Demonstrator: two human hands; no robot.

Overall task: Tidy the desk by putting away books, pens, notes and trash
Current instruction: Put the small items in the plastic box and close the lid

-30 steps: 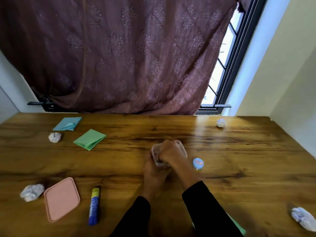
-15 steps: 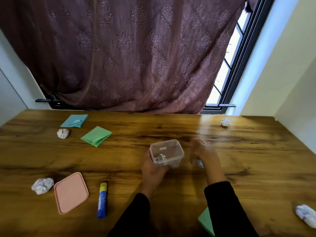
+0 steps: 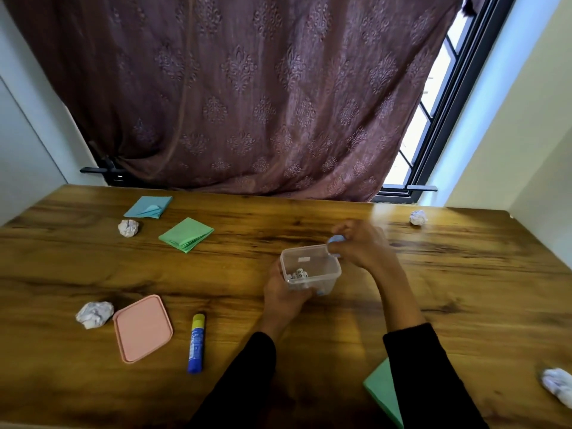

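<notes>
My left hand [image 3: 283, 297] grips a clear plastic box [image 3: 310, 267] from below at the middle of the wooden desk [image 3: 464, 274]. A few small white bits lie inside the box. My right hand [image 3: 360, 244] pinches a small round blue thing [image 3: 335, 239] just over the box's far right rim. The box's pink lid [image 3: 142, 328] lies flat at the left. Beside it lies a blue and yellow glue stick [image 3: 196, 343].
Crumpled paper balls lie at the left front [image 3: 94, 314], left back [image 3: 128, 227], right back [image 3: 418, 217] and right front [image 3: 558, 387]. Folded paper squares: blue [image 3: 148, 206], green [image 3: 186, 234], and green at the near edge [image 3: 385, 390]. A curtain hangs behind the desk.
My right hand left the box, reached right to the small blue round thing on the desk, picked it up and brought it over the box's rim. My left hand kept holding the box.
</notes>
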